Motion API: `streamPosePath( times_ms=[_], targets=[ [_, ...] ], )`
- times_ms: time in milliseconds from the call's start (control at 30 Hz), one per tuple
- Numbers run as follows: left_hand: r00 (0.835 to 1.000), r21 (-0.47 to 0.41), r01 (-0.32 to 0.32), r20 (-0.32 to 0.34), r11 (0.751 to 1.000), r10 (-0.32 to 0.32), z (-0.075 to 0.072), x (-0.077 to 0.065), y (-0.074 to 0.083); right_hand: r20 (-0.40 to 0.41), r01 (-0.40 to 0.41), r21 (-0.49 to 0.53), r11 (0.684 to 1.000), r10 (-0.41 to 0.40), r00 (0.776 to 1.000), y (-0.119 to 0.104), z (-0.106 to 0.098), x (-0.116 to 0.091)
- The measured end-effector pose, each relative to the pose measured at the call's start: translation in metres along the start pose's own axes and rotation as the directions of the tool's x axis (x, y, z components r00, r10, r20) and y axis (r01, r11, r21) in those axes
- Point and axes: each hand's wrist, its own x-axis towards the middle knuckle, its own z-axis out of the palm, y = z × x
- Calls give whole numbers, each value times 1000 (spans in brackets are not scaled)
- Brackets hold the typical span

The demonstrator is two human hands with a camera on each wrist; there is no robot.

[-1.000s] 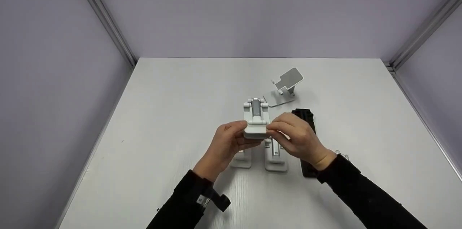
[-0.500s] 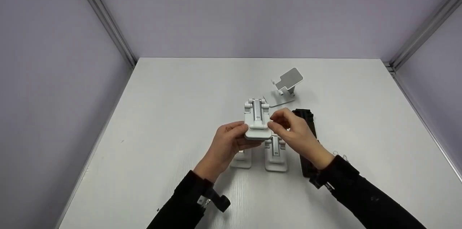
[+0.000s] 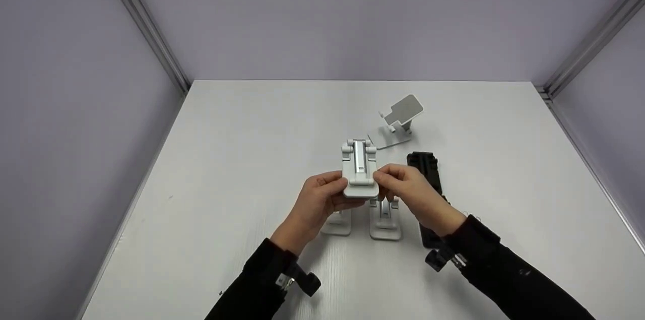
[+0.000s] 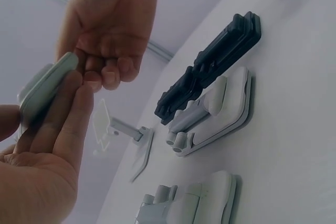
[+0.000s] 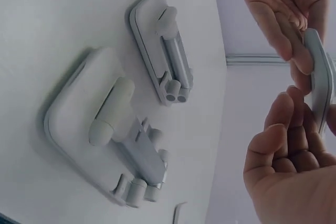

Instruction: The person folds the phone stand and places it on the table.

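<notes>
Folded flat, a white phone stand (image 3: 360, 171) with a silver hinged arm is held up over the table. My left hand (image 3: 313, 201) grips its left edge, thumb on top and fingers underneath. At the opposite edge, my right hand (image 3: 415, 196) pinches the stand between thumb and fingers. The right wrist view shows the held stand (image 5: 318, 72) edge-on between both hands. Below lie two more folded white phone stands: one (image 3: 385, 230) under the right hand, the other (image 3: 336, 229) partly hidden by the left hand.
A black folded stand (image 3: 424, 169) lies right of the white ones, partly covered by the right forearm. Farther back stands an unfolded phone stand (image 3: 404, 110) with its plate tilted up. Pale walls enclose the white table (image 3: 242, 128) at the back and sides.
My right hand shifts its fingers along the held stand's right edge, lifting a little and coming back down. The stand tilts so more of its face shows; my left hand stays almost still.
</notes>
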Motion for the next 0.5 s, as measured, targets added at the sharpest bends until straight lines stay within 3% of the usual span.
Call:
streamPosePath(
  times_ms=[300, 500],
  targets=[
    [999, 120, 45, -26, 992, -42, 1, 1, 1, 18, -72, 203, 977, 69, 997, 5, 1, 2],
    [997, 305, 52, -75, 951, -30, -2, 1, 3, 14, -103, 317, 943, 104, 994, 8, -4, 4]
  ],
)
